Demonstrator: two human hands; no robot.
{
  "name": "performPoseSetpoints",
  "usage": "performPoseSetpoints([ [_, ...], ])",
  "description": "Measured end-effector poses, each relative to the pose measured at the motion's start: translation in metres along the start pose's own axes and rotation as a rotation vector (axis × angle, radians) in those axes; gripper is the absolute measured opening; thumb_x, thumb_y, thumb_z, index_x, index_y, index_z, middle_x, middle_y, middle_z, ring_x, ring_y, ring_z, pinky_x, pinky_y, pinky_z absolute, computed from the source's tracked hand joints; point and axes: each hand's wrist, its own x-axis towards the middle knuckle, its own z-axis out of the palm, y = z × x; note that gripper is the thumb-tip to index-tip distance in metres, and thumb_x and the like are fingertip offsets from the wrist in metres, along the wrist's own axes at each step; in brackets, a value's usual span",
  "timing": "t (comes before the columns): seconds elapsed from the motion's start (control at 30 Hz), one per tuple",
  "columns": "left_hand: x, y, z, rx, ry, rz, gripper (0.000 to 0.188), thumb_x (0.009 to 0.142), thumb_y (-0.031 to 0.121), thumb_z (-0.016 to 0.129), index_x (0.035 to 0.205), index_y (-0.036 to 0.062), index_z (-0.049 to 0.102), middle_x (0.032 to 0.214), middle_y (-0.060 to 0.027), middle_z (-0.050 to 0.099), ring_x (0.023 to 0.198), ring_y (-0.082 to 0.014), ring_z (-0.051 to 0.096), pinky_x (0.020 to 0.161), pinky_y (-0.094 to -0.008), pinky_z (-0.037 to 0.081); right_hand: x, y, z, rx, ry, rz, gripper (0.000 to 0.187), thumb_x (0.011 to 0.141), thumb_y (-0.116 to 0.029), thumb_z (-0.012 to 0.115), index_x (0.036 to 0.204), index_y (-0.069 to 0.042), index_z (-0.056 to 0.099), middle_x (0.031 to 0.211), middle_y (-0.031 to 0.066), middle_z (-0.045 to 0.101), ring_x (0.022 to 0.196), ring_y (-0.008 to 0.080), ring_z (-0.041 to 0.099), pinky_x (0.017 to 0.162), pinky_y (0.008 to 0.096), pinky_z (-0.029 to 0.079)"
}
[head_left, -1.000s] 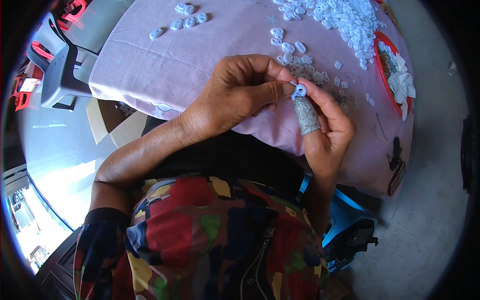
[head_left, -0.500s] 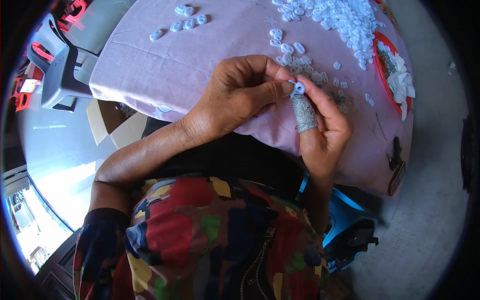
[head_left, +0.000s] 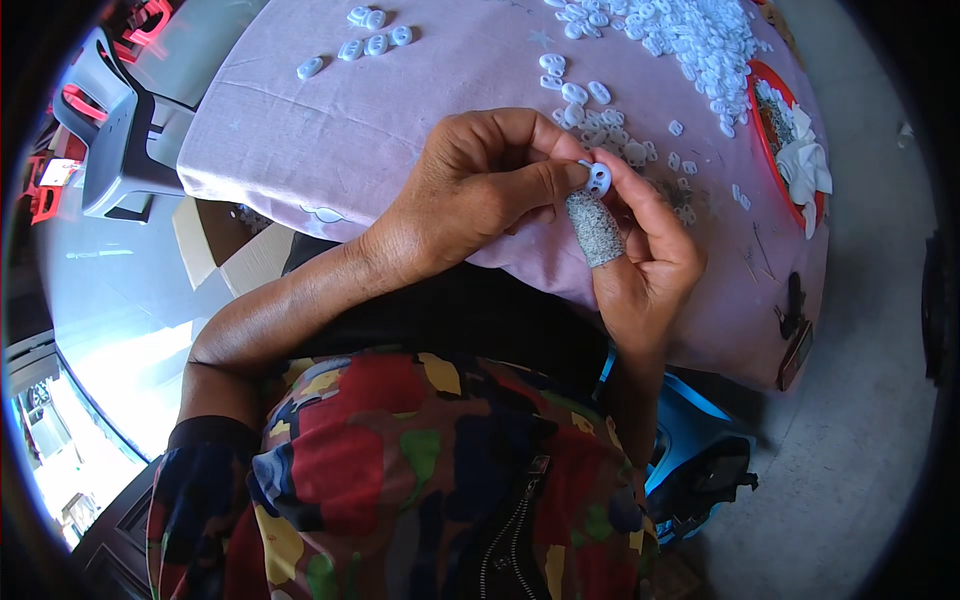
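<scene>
An informal workroom, though whether home or small workshop I cannot tell: a pink cloth-covered table (head_left: 330, 120) bears a heap of small white pieces (head_left: 690, 45), amid a plastic chair (head_left: 125, 145), cardboard box (head_left: 199, 238) and plain grey floor (head_left: 850, 440)

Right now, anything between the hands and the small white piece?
Nothing visible. The left hand meets the white piece at its left edge; the right hand has its index finger alongside. Only its grey thumb cover sits just below; contact there is unclear.
</scene>
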Motion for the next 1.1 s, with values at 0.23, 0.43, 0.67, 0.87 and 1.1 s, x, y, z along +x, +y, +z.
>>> performPoseSetpoints([
  [0.23,0.0,0.001,-0.001,0.03,-0.014,-0.002,0.013,0.091,0.009,0.062,0.102,0.0018,0.063,0.084,0.0008,0.062,0.071,-0.0033,0.055,0.063,-0.0148,0.045,-0.001,0.0,0.0,-0.04,0.0,-0.01,0.04,0.077,0.009,0.065,0.116,0.001,0.063,0.092,0.0041,0.06,0.08,0.0085,0.059,0.065,0.0189,0.047],
  [0.43,0.0,0.001,-0.001,0.029,-0.014,-0.001,0.012,0.092,0.01,0.062,0.101,0.002,0.064,0.083,0.0007,0.062,0.069,-0.0033,0.055,0.061,-0.0146,0.044,-0.003,0.002,-0.002,-0.058,0.001,-0.005,0.038,0.078,0.008,0.064,0.116,0.002,0.063,0.091,0.0041,0.06,0.079,0.0087,0.059,0.064,0.0192,0.047],
  [0.67,-0.001,0.0,-0.002,0.061,-0.016,0.032,0.013,0.091,0.01,0.062,0.101,0.0026,0.065,0.08,0.0019,0.061,0.066,-0.002,0.054,0.055,-0.0131,0.041,0.0,0.001,0.0,-0.084,0.005,-0.074,0.037,0.078,0.007,0.062,0.114,0.002,0.063,0.089,0.0053,0.061,0.076,0.0091,0.058,0.062,0.0192,0.045],
  [0.87,-0.001,0.0,-0.003,0.032,-0.036,0.062,0.015,0.09,0.013,0.064,0.103,0.0037,0.066,0.078,0.0037,0.061,0.062,-0.0008,0.054,0.05,-0.0128,0.037,-0.001,0.001,-0.003,-0.124,0.013,-0.103,0.036,0.079,0.006,0.06,0.115,0.003,0.063,0.088,0.0068,0.062,0.076,0.0098,0.058,0.063,0.02,0.045],
  [1.1,-0.002,0.006,-0.004,0.04,-0.042,0.018,0.016,0.091,0.016,0.064,0.103,0.0041,0.066,0.081,0.0018,0.064,0.063,-0.0015,0.057,0.048,-0.0137,0.037,0.001,-0.005,-0.002,-0.097,-0.025,-0.086,0.039,0.079,0.008,0.056,0.119,0.005,0.061,0.093,0.0083,0.062,0.082,0.0116,0.06,0.067,0.0207,0.046],
])
